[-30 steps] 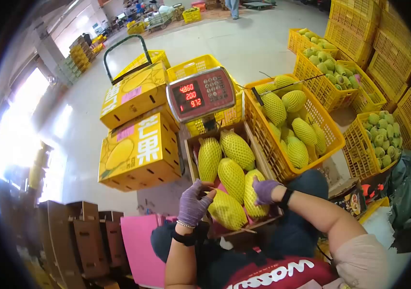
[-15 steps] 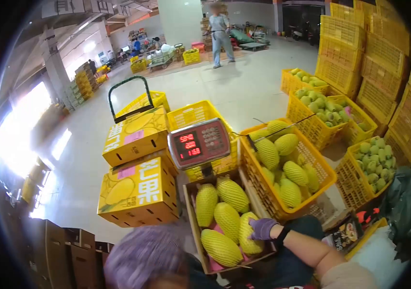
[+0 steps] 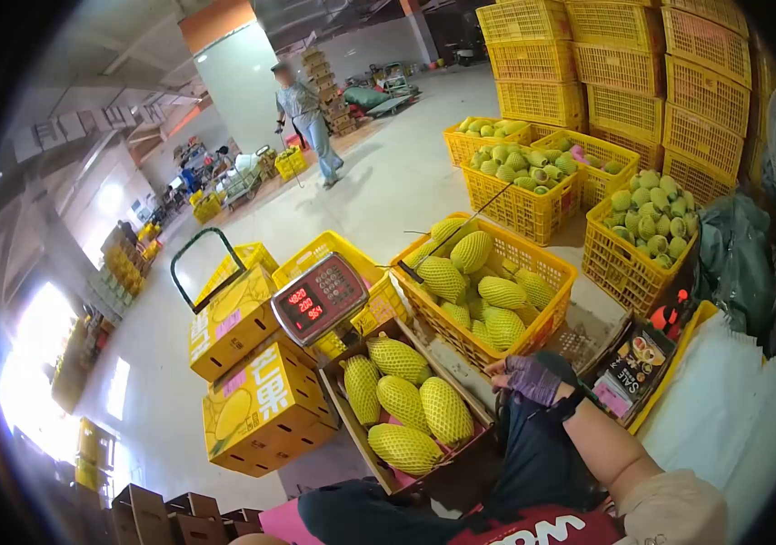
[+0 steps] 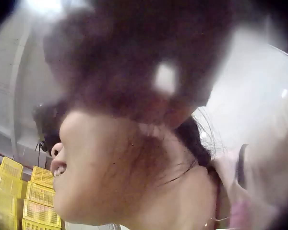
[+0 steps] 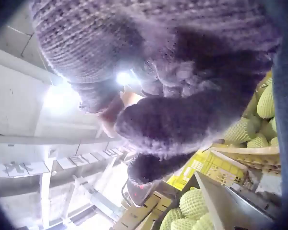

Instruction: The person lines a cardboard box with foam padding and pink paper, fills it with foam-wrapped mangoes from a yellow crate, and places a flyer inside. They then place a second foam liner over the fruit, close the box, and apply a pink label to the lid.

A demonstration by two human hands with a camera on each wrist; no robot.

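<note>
In the head view an open cardboard box (image 3: 350,440) holds several mangoes (image 3: 447,411) in yellow-green foam nets. My right hand (image 3: 533,380), in a purple knit glove, is off to the right of this box, above my knee. Its fingers are loosely bent with nothing between them, as the right wrist view also shows. My left hand (image 4: 139,57) is raised beside my head; only the left wrist view has it, as a dark blur whose fingers cannot be made out. A scale display (image 3: 320,298) with red digits stands behind the box.
Right of the box stands a yellow crate (image 3: 442,329) of netted mangoes. Printed cartons (image 3: 265,409) are stacked on the left. More fruit crates (image 3: 520,202) and tall crate stacks (image 3: 620,68) fill the right. A person (image 3: 306,123) walks in the background.
My left hand has left the mangoes and risen past the head camera to my head. My right hand has let go of a mango and moved right. The head view has turned right.
</note>
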